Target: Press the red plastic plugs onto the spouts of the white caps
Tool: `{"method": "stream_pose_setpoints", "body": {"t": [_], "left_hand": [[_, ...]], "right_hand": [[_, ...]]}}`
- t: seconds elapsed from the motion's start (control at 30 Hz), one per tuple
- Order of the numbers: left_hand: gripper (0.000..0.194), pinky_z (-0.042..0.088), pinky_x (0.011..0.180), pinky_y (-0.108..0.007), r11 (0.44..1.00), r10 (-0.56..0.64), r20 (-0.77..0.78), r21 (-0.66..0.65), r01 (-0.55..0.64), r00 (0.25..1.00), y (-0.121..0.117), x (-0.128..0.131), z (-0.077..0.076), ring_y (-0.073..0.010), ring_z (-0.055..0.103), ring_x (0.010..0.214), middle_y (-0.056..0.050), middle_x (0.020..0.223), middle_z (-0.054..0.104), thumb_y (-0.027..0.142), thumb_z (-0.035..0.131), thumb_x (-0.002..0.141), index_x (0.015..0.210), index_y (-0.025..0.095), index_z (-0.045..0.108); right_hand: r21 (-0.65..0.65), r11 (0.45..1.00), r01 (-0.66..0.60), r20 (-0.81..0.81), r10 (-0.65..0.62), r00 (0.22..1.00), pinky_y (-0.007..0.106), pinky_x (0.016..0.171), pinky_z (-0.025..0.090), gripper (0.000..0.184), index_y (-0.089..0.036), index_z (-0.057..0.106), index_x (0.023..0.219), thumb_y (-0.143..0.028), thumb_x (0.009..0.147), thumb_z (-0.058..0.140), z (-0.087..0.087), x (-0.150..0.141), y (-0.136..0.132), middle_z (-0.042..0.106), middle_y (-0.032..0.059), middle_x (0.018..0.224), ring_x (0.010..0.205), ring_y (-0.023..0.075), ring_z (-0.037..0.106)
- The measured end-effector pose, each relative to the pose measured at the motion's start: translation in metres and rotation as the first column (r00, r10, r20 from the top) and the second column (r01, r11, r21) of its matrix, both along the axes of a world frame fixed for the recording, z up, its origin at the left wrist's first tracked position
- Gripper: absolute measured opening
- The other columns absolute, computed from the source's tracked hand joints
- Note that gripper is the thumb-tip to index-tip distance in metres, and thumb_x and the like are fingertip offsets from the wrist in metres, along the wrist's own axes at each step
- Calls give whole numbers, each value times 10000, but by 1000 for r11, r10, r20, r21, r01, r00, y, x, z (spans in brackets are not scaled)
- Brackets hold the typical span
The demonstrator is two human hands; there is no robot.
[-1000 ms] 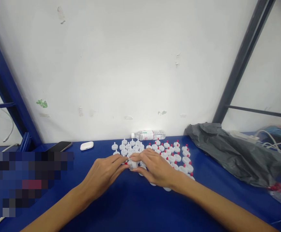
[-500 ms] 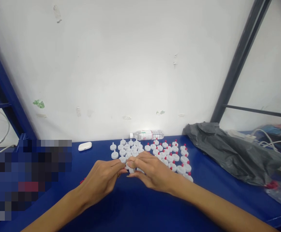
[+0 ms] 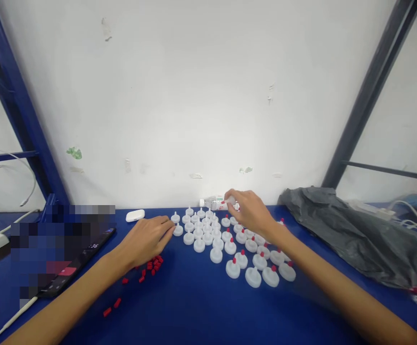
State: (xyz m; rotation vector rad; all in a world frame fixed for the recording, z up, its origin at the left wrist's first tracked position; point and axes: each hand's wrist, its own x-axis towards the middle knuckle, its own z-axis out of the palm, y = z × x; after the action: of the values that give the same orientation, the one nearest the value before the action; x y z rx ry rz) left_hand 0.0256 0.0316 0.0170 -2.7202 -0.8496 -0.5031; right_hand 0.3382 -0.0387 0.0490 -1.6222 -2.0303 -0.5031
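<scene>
My right hand (image 3: 247,208) is raised over the back of the rows, pinching a white round nozzle cap (image 3: 231,200) whose red tip (image 3: 223,202) points left, in front of the bottle. My left hand (image 3: 151,237) reaches to the left end of the rows, its fingertips closed at the edge of a white nozzle cap (image 3: 177,230) without a red tip. Several bare white nozzle caps (image 3: 207,237) stand in the middle. To their right stand several with red tips (image 3: 260,261). Loose red tips (image 3: 154,264) lie below my left hand.
A clear water bottle (image 3: 211,202) lies along the wall. At the left are a white earbud case (image 3: 135,215) and a phone-like dark device (image 3: 82,258), partly pixelated, with a white cable. A dark grey plastic bag (image 3: 337,230) covers the table's right side.
My hands, together over a white nozzle cap before, have parted. The right went up and back with a red-tipped cap; the left moved left to a bare one. The view has shifted slightly.
</scene>
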Motion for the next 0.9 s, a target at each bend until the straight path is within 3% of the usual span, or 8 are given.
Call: {"method": "stream_pose_setpoints", "body": {"t": [0.1,0.2,0.27,0.43,0.6,0.7,0.8,0.9], "left_hand": [[343,417,682,-309,997,21,12,-68,-20,1000,-2,-1,6,-213,664,832,-49,939,700,287,369,1040,965,206,693],[281,422,690,-301,980,40,87,-197,-23,995,-6,-1,13,-195,652,806,-32,955,704,316,426,1008,950,218,683],[219,421,682,-294,959,64,101,-281,-33,993,-6,-2,18,-191,644,784,-18,920,708,316,482,967,928,223,677],[205,404,658,-290,909,64,-13,-412,-63,998,-2,-7,21,-193,634,733,-4,803,703,293,512,915,843,242,698],[187,433,723,-299,909,58,-32,-412,-66,998,-1,-8,15,-218,647,861,-21,919,697,295,518,905,877,253,698],[197,456,722,-317,913,85,-27,-398,-89,996,0,-9,11,-214,648,822,-42,1082,654,322,518,907,1020,260,668],[354,483,691,-339,931,144,3,-340,-135,990,1,-11,7,-188,638,696,-82,1241,571,336,512,905,1249,257,534],[494,504,698,-362,947,194,50,-269,-174,980,4,-13,6,-203,649,683,-115,1267,547,322,506,900,1369,238,375]], "right_hand": [[-39,998,46,-2,-46,999,332,747,458,170,-195,627,1089,-280,983,524,4,17,27,726,59,889,794,226,653],[-86,995,45,21,-43,999,333,834,456,147,-203,682,979,-331,947,618,-3,27,48,703,95,1095,1005,251,643],[-124,991,54,38,-49,998,340,859,452,151,-204,714,923,-344,923,658,-10,30,56,688,108,1133,1044,262,632],[-254,965,57,59,-44,997,301,725,459,165,-215,748,895,-358,915,667,-22,31,60,749,51,854,792,217,683],[-316,948,50,47,-37,998,286,702,467,139,-226,758,910,-333,905,668,-27,31,59,786,26,841,766,210,712],[-319,947,37,42,-24,999,285,699,466,178,-234,757,916,-361,928,633,-27,31,59,786,17,814,747,208,713],[-278,960,33,28,-26,999,286,709,457,246,-227,740,954,-369,982,541,-21,29,57,780,24,813,747,203,707],[-203,978,41,10,-40,999,299,740,446,274,-212,706,983,-333,1014,463,-12,27,53,764,44,861,794,209,693]]}}
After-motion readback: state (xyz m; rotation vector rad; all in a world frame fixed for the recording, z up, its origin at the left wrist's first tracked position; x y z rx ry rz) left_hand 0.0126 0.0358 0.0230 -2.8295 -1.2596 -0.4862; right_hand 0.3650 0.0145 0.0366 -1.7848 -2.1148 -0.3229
